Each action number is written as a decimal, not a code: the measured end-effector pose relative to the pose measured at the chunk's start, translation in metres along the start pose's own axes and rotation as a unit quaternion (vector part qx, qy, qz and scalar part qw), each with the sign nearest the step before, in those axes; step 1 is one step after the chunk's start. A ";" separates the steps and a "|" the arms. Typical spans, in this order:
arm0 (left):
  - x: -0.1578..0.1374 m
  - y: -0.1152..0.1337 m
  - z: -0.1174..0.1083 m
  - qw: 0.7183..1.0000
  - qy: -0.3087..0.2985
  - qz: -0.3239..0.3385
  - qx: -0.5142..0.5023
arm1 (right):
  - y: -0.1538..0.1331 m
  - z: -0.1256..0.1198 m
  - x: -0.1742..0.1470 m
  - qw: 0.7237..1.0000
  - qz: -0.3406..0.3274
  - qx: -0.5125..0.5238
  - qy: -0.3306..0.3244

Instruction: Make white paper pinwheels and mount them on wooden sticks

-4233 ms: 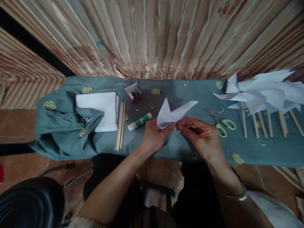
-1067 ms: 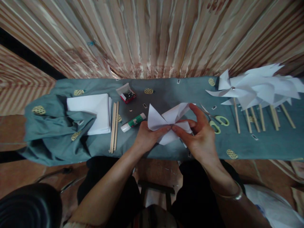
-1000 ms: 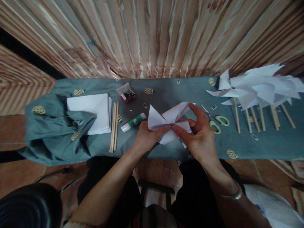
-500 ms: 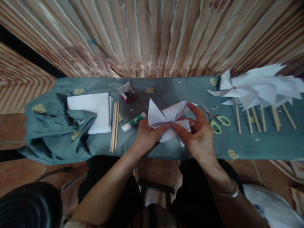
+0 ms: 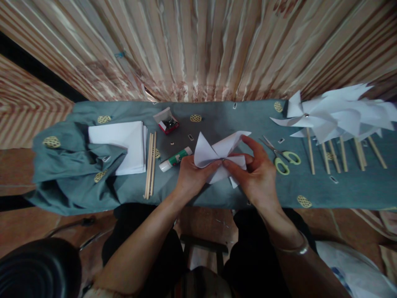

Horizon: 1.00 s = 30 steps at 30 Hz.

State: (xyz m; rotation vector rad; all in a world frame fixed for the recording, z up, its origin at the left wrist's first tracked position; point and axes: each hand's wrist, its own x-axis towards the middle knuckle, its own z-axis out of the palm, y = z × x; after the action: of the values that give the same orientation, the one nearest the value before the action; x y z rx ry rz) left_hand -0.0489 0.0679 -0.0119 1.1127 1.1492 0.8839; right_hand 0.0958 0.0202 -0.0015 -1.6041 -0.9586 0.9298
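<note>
Between both hands is a white paper pinwheel [image 5: 223, 148], with a thumbtack [image 5: 222, 159] at its centre. My left hand [image 5: 192, 176] grips its left side, the thumb reaching to the centre. On the right, my right hand [image 5: 258, 174] has its thumb at the tack and its index finger raised near the upper right blade; its other fingers are partly hidden behind the paper. A green and white glue stick [image 5: 175, 159] lies just left of my left hand. Scissors with light green handles [image 5: 281, 158] rest to the right of my right hand.
Finished pinwheels on wooden sticks [image 5: 343, 114] lie at the right. Toward the left are loose wooden sticks [image 5: 150, 165] and a stack of white paper [image 5: 133, 147]. An open red box of tacks [image 5: 168, 123] stands at the back, a single tack [image 5: 172, 143] in front of it.
The pinwheel and my right hand have shifted slightly left. My right index finger has come down a little along the upper right blade. Everything else stays in place.
</note>
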 end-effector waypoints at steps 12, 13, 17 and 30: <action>0.001 -0.002 -0.002 0.999 -0.015 0.014 0.040 | 0.000 0.001 0.002 0.999 0.013 0.029 -0.013; 0.001 -0.002 -0.002 0.999 -0.017 0.017 0.040 | 0.000 0.001 0.002 0.999 0.012 0.031 -0.014; 0.000 -0.001 -0.003 0.998 -0.019 0.035 0.053 | 0.003 0.001 0.003 0.999 0.013 0.039 -0.016; 0.001 -0.003 0.000 0.999 -0.015 0.020 0.046 | 0.009 -0.001 0.004 0.999 0.021 0.034 -0.023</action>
State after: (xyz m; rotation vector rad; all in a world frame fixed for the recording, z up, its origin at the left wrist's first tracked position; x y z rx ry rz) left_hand -0.0490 0.0685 -0.0156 1.2238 1.1572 0.8490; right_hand 0.0996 0.0224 -0.0105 -1.5567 -0.9189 1.0202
